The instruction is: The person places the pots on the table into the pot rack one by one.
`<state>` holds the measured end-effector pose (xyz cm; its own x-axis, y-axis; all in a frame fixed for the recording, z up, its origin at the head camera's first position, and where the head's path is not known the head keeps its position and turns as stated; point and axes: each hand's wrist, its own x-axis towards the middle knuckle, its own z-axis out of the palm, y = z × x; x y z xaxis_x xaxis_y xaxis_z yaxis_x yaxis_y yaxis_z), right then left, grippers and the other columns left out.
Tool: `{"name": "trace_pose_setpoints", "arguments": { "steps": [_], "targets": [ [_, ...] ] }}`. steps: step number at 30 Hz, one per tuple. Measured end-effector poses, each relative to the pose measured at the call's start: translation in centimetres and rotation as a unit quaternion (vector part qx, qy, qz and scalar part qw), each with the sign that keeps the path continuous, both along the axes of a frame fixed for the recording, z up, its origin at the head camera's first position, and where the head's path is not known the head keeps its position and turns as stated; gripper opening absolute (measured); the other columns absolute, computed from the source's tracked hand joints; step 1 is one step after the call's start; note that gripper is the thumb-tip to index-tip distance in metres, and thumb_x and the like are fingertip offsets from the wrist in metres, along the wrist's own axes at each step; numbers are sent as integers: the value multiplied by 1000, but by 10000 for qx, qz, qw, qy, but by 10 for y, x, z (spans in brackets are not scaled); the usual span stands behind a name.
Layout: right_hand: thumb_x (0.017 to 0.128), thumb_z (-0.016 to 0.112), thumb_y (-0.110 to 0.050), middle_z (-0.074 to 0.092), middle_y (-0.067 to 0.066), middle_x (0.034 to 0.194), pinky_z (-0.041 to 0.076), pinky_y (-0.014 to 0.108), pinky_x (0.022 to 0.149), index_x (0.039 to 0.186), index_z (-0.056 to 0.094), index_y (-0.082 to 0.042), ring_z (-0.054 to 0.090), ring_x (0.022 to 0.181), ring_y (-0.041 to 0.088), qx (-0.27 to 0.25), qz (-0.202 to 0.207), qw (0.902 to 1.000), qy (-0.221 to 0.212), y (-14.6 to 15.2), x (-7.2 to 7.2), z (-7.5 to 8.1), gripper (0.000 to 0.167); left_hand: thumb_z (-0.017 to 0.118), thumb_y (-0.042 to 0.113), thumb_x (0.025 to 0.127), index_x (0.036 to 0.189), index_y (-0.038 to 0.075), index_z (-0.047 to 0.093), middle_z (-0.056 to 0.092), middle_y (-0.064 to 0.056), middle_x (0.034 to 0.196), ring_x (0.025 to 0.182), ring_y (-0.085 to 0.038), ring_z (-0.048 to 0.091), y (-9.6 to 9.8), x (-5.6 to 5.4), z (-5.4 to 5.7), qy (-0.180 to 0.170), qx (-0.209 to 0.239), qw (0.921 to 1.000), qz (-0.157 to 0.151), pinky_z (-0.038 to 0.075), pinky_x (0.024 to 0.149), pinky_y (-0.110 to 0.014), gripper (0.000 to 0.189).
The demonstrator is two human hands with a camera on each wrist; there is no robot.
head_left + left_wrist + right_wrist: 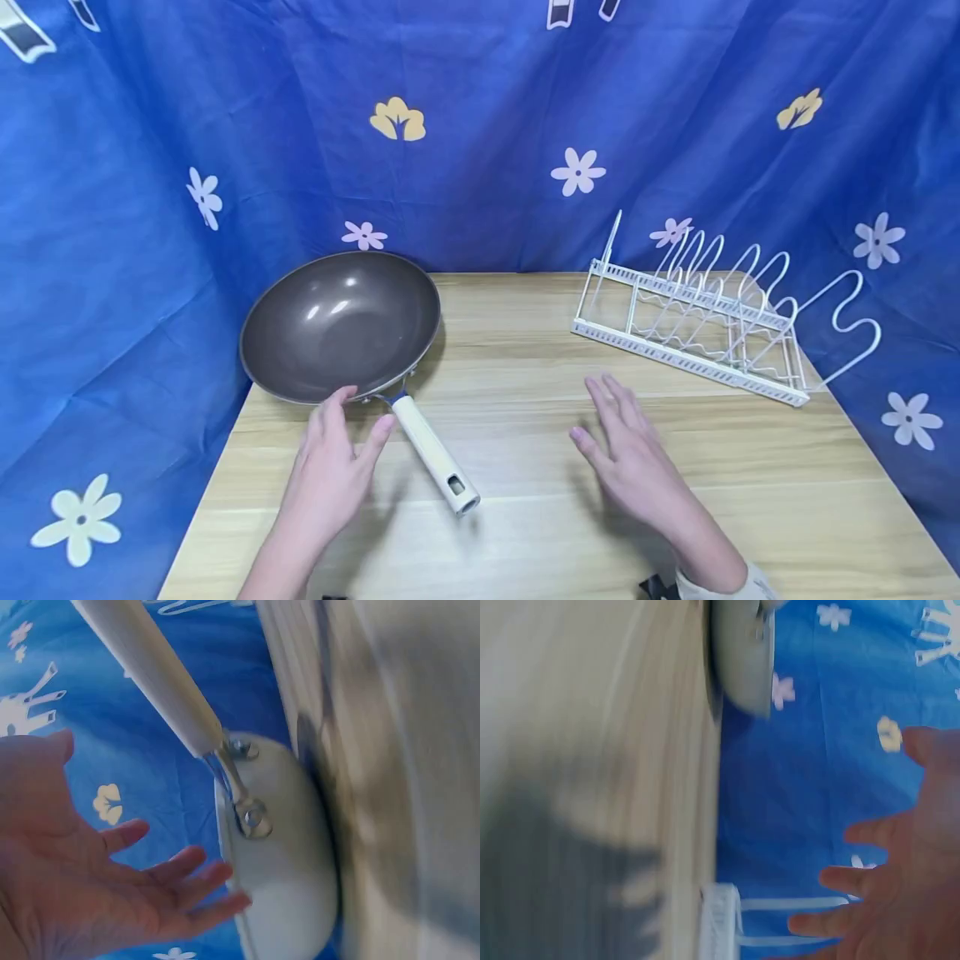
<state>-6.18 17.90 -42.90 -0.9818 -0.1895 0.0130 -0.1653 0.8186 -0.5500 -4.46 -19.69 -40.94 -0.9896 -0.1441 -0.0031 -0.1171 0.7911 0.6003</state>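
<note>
Left hand (330, 471): grip spread loosely, thumb apart from the fingers, nothing held; the fingertips lie at the near rim of the pan (341, 329), though whether they touch it cannot be told. Right hand (633, 467): grip likewise spread, holding nothing, above the table (517, 367) and well apart from the pan. Between the two hands, nearer the left, the white handle (435, 454) slants from the pan toward the person and to the right, a slot near its end; the left wrist view shows its metal bracket (238, 787) riveted to the pale outer wall. The pan, dark inside, rests hollow side up at the left rear of the table. At the right rear, beyond the right hand, stands a white wire rack (686, 329) with a row of upright loops. Behind all hangs a blue cloth (480, 108) printed with flowers
</note>
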Motion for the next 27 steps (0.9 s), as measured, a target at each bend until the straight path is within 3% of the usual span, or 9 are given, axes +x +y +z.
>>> {"name": "trace_pose_setpoints", "arguments": {
  "steps": [3,7,13,15,18,20,22,25,27],
  "targets": [
    [112,49,-58,19,16,182,28,78,126,174,21,-19,29,163,51,-773,267,9956,-458,-11,3,0,78,44,66,110,164,5,26,42,-25,167,153,-49,44,-3,1,-1,-393,709,9967,-23,41,120,-73,83],
    [113,52,-49,33,19,176,38,71,125,172,29,-13,41,157,49,-1905,499,9731,-1192,-26,6,-1,72,43,61,113,161,1,24,45,-28,165,150,-49,50,-6,-2,-8,-770,1716,9820,-149,45,120,-69,78],
    [116,51,-34,42,28,168,52,57,120,166,32,3,52,149,48,-3375,1145,9085,-2182,-47,5,-6,66,42,48,117,159,-7,21,41,-38,163,145,-51,55,-2,-12,-22,-1311,3575,9245,-170,56,116,-56,72],
    [116,50,-34,42,31,167,56,52,117,165,31,6,54,147,47,-3903,1269,8718,-2675,-55,4,-10,67,41,47,117,159,-7,22,40,-39,164,141,-50,59,-1,-14,-25,-1465,3953,9066,-187,60,111,-52,71],
    [115,51,-35,45,35,162,60,48,113,163,32,10,61,140,41,-4759,1289,7969,-3492,-67,1,-18,68,41,49,117,161,-5,25,40,-39,163,137,-42,63,1,-20,-29,-1721,4507,8754,-295,62,108,-50,72],
    [114,53,-38,55,32,154,61,48,110,162,33,11,68,132,33,-5203,1244,7462,-3962,-74,-1,-23,70,40,52,116,163,-3,24,42,-37,163,138,-38,63,0,-26,-32,-1916,5056,8403,-394,61,110,-48,74],
    [114,55,-39,65,25,144,62,50,108,161,33,11,73,123,27,-5557,1291,6975,-4336,-81,-2,-27,72,38,54,116,165,-1,18,48,-31,162,141,-34,62,0,-31,-33,-2135,5645,7953,-569,59,113,-46,76],
    [114,56,-38,71,17,137,63,49,106,162,33,10,76,118,24,-5865,1643,6405,-4677,-90,-4,-31,72,37,52,117,166,1,7,60,-14,154,144,-26,61,0,-37,-34,-2308,6334,7342,-809,56,117,-38,77],
    [114,55,-36,71,20,139,64,46,105,163,33,9,76,119,23,-6009,1964,6082,-4799,-97,-4,-32,70,39,48,117,164,2,10,65,-4,148,142,-21,62,1,-40,-35,-2278,6583,7121,-874,55,118,-33,71]
  ]
}}
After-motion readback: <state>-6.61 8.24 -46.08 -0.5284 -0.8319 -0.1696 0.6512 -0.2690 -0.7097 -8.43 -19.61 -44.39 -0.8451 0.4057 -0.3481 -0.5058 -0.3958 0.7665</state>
